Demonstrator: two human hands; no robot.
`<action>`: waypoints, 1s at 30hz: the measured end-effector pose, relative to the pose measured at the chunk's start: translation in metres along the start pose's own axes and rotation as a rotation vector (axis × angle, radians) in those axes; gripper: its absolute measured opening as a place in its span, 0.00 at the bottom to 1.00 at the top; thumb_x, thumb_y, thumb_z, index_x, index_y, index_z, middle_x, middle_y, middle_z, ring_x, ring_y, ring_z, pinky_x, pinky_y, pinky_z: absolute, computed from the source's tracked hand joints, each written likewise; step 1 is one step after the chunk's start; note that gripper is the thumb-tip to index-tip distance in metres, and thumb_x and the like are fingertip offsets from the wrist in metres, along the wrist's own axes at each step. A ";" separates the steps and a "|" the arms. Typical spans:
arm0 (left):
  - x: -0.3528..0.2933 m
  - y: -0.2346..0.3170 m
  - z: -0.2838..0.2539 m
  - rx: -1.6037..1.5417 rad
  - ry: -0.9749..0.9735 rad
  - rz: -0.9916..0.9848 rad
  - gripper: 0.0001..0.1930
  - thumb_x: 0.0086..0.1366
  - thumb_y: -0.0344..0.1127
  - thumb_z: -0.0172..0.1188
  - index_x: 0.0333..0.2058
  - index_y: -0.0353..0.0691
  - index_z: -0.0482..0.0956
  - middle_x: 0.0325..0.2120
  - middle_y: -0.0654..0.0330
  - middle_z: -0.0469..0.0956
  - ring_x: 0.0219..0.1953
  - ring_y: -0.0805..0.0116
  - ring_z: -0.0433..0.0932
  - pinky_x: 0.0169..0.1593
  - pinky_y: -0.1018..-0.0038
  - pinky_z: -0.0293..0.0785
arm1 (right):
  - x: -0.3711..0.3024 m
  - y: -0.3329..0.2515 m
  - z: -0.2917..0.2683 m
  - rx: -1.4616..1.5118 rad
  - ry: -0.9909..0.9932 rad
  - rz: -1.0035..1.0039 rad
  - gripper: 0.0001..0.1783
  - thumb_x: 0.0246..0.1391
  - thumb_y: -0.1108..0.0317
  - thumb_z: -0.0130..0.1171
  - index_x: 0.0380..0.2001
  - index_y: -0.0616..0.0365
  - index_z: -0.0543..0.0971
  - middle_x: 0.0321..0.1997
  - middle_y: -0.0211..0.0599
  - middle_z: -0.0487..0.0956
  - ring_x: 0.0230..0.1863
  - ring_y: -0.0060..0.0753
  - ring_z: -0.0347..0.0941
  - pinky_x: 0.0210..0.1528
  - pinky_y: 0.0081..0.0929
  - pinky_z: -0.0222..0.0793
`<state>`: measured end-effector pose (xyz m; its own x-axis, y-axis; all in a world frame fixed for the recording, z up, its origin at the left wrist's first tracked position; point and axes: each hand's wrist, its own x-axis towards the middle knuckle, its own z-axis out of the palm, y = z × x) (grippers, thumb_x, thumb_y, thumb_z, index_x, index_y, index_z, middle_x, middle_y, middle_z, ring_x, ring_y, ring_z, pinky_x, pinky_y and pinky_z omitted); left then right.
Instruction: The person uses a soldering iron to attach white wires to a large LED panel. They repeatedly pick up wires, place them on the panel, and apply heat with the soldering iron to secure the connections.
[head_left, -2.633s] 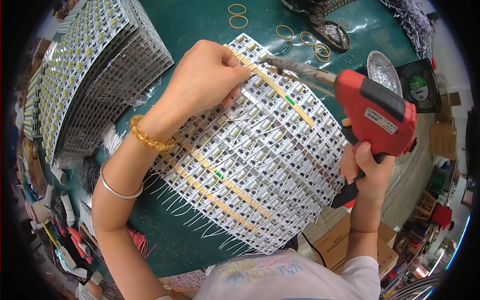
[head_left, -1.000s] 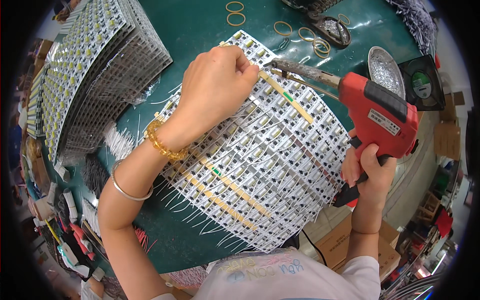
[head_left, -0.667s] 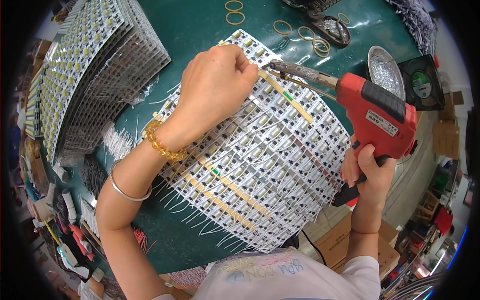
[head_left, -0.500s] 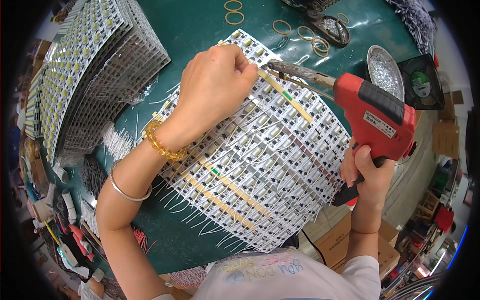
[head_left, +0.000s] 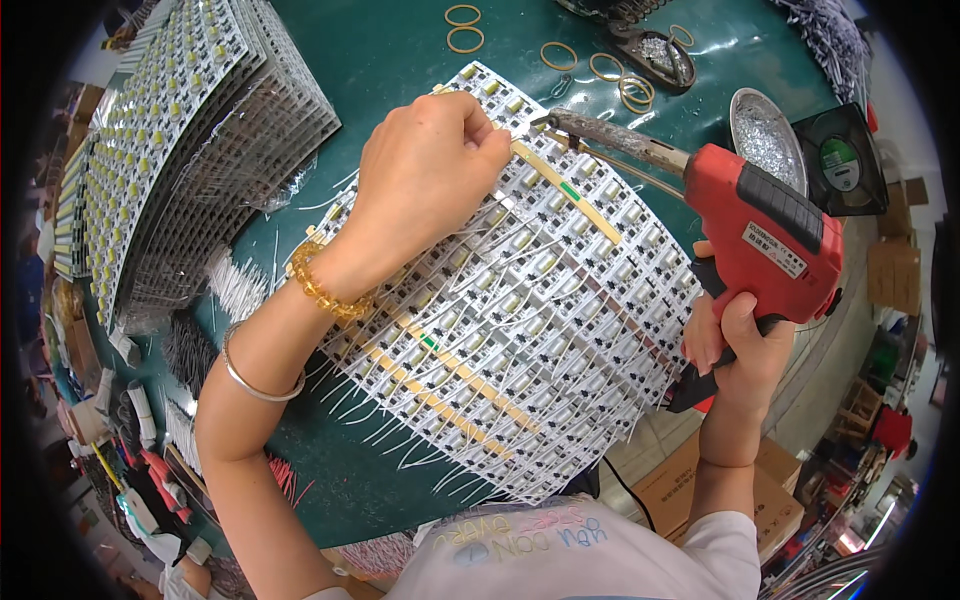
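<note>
A white panel of small circuit boards with yellowish components lies tilted across the table in front of me, and thin white wires trail over it. At its upper part my left hand is closed in a pinch; what the fingertips hold is too small to make out. My right hand grips a red and black soldering gun by its handle. The gun's dark tip is just right of my left fingertips, slightly apart from them. A yellow strip with a green patch runs along the panel beneath the gun.
A tall stack of similar panels stands at the left, with bundles of white wires beside it. Several tan rings, a metal dish of silvery bits and a black spool are at the far side. Cardboard boxes are below right.
The soldering gun and my right hand have shifted slightly to the right, drawing the tip away from my left fingertips. My left hand stays nearly in place, still pinched.
</note>
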<state>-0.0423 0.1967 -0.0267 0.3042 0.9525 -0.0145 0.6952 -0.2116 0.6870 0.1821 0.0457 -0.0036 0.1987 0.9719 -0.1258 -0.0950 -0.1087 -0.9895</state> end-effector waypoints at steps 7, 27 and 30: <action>0.000 0.002 0.000 -0.027 0.021 -0.005 0.12 0.52 0.37 0.57 0.20 0.32 0.76 0.17 0.50 0.76 0.21 0.55 0.76 0.28 0.64 0.71 | 0.001 -0.001 0.007 -0.112 0.027 -0.070 0.32 0.58 0.52 0.50 0.48 0.76 0.63 0.08 0.29 0.63 0.06 0.18 0.55 0.11 0.17 0.52; -0.002 -0.002 0.000 -0.004 -0.012 0.052 0.12 0.56 0.38 0.57 0.24 0.32 0.75 0.22 0.51 0.77 0.25 0.55 0.75 0.31 0.65 0.69 | -0.028 -0.024 -0.074 -0.519 0.501 -0.473 0.25 0.59 0.57 0.50 0.49 0.70 0.66 0.09 0.25 0.60 0.08 0.18 0.56 0.13 0.19 0.55; -0.001 -0.007 -0.002 -0.001 -0.008 0.119 0.12 0.57 0.38 0.57 0.24 0.33 0.75 0.22 0.50 0.77 0.25 0.54 0.76 0.32 0.64 0.69 | -0.017 -0.025 -0.074 -0.524 0.586 -0.330 0.20 0.59 0.62 0.50 0.48 0.67 0.68 0.10 0.25 0.60 0.09 0.18 0.56 0.13 0.18 0.53</action>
<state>-0.0481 0.1980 -0.0299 0.3894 0.9190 0.0613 0.6531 -0.3225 0.6852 0.2528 0.0166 0.0181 0.6234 0.7215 0.3012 0.4916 -0.0621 -0.8686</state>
